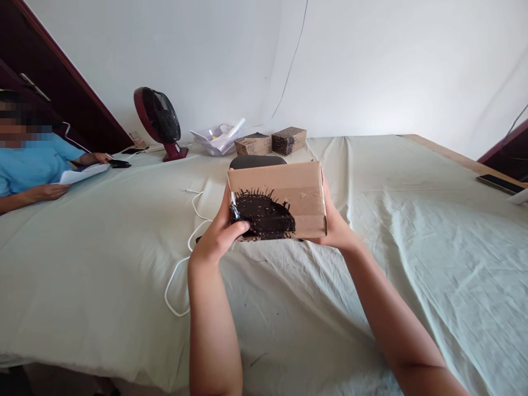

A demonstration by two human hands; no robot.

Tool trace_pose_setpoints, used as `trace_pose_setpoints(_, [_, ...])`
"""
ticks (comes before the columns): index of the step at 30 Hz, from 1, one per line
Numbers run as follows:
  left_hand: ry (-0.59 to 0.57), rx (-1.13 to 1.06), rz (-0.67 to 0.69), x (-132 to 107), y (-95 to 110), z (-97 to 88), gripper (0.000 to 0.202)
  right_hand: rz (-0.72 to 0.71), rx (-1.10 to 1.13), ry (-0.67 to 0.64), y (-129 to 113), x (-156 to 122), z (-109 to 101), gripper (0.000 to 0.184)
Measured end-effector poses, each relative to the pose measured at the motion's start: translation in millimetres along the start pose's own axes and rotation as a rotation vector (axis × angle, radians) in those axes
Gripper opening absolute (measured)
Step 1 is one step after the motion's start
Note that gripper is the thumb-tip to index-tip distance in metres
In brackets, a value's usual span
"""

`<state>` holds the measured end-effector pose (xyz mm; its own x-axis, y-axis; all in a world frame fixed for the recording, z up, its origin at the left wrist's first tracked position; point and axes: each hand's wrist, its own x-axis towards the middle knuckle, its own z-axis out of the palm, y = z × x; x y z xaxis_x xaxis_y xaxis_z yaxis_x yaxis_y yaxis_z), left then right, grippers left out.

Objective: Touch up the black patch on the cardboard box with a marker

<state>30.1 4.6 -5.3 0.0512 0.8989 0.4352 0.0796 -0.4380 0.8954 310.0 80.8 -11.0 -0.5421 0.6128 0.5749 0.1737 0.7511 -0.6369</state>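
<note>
A brown cardboard box (280, 181) is held up over the table in both of my hands. Its near face carries a black painted or drawn patch with short spiky strokes along the edge. My left hand (220, 234) grips the box's left side, the thumb pressing on the black patch. On the right side, my right hand (334, 223) is closed against the box, with most of its fingers hidden behind it. Partly hidden behind the box is a dark rounded object (258, 161) whose kind I cannot make out.
A pale green cloth (136, 275) covers the table. Toward the wall stand two decorated cardboard boxes (289, 141), a clear plastic basket (214, 142) and a red fan (159, 118). A white cable (171, 283) lies left. A person in blue (41, 165) holds paper; a phone (499, 184) lies right.
</note>
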Motion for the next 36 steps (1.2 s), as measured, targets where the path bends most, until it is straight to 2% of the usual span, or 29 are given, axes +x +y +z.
trace_pose_setpoints(3, [0.026,0.133,-0.042,1.4,13.4,5.8,0.093,-0.026,-0.029,0.003,5.8,-0.3,1.3,0.157])
trace_pose_setpoints(7, [-0.016,0.241,-0.090,1.6,21.2,5.6,0.096,-0.088,-0.051,-0.006,17.8,-0.3,3.0,0.156])
trace_pose_setpoints(11, [-0.034,0.271,-0.091,2.3,16.0,-0.2,0.101,-0.129,-0.047,0.001,23.5,-0.1,8.8,0.154])
trace_pose_setpoints(15, [-0.014,0.217,-0.112,6.0,5.0,-5.7,0.109,-0.048,-0.002,-0.010,27.2,0.1,19.8,0.151])
trace_pose_setpoints(18, [0.016,0.159,-0.186,9.9,-6.1,-10.4,0.114,0.025,0.088,-0.065,36.2,-0.7,24.9,0.148])
trace_pose_setpoints(20, [0.050,0.131,-0.264,12.0,-13.9,-14.2,0.116,0.088,0.221,-0.122,45.6,-1.7,24.6,0.132])
trace_pose_setpoints(22, [0.080,0.124,-0.346,13.0,-21.2,-18.1,0.115,0.177,0.322,-0.125,56.6,-2.6,24.2,0.103])
trace_pose_setpoints(23, [0.093,0.127,-0.380,13.2,-24.4,-19.8,0.113,0.252,0.283,-0.103,62.3,-2.9,25.3,0.091])
trace_pose_setpoints(25, [0.108,0.137,-0.434,12.9,-29.3,-22.2,0.110,0.455,0.035,-0.060,73.2,-4.1,32.4,0.075])
trace_pose_setpoints(27, [0.108,0.139,-0.472,12.1,-32.1,-23.3,0.107,0.639,-0.243,-0.068,82.6,-6.6,46.4,0.070])
trace_pose_setpoints(29, [0.095,0.138,-0.493,11.2,-33.0,-23.3,0.106,0.726,-0.354,-0.089,90.0,-10.4,63.7,0.069])
trace_pose_setpoints(32, [0.072,0.138,-0.498,10.5,-31.6,-22.1,0.104,0.772,-0.393,-0.078,97.5,-14.7,81.5,0.056])
trace_pose_setpoints(36, [0.061,0.153,-0.503,11.8,-25.3,-18.0,0.108,0.791,-0.366,-0.035,101.5,-11.1,74.1,0.040])
